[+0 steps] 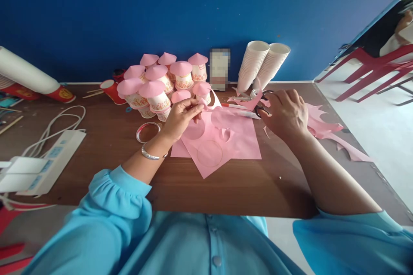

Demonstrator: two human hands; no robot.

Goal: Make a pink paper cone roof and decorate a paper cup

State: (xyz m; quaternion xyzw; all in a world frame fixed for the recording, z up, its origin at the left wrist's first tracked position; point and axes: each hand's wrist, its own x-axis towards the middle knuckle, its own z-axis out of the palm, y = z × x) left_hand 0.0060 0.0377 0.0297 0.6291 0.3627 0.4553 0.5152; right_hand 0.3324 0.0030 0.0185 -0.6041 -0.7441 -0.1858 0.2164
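Note:
My left hand [184,118] pinches a curved piece of pink paper [217,99] between thumb and fingers, above the table. My right hand [287,114] is closed on a pair of scissors [259,111] with dark handles; I cannot make out the blades clearly. Between and below the hands lie overlapping pink paper sheets [247,139]. One carries a drawn circle [209,154] near its front corner. A small curled pink scrap [225,135] rests on them. Left of the sheets is a roll of tape [147,132].
Behind my left hand stand several paper cups with pink cone tops [183,68]. Two stacks of white cups [254,62] lean by the blue wall. Pink scraps [322,126] lie at right; a power strip [53,161] with cables lies at left. A red chair [371,62] stands beyond.

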